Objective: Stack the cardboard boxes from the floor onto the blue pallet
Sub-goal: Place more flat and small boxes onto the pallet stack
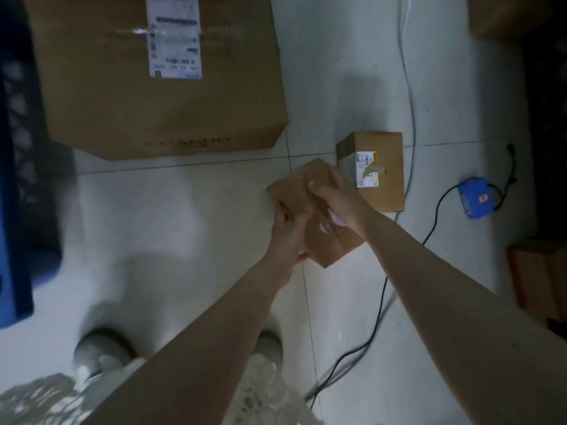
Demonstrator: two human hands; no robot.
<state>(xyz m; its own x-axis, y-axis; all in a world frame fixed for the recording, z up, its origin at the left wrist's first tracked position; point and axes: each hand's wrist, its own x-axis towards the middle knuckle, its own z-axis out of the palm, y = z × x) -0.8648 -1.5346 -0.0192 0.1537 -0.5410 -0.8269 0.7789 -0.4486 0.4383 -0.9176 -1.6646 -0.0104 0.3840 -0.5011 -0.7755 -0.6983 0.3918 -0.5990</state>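
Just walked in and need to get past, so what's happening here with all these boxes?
A person has both hands, left hand and right hand, on a small cardboard box over the tiled floor. Another small box sits just behind it, a large labelled box further off, and the blue pallet at left.

My left hand (290, 230) and right hand (336, 199) are bare, without gloves, rings or a watch. Both forearms are uncovered to the frame's edge; no sleeve shows. I wear trousers (46, 400) in a pale, mottled camouflage-like print, blurred in detail. My shoes (98, 351) are light grey with rounded toes; the right one is partly hidden behind my arm.
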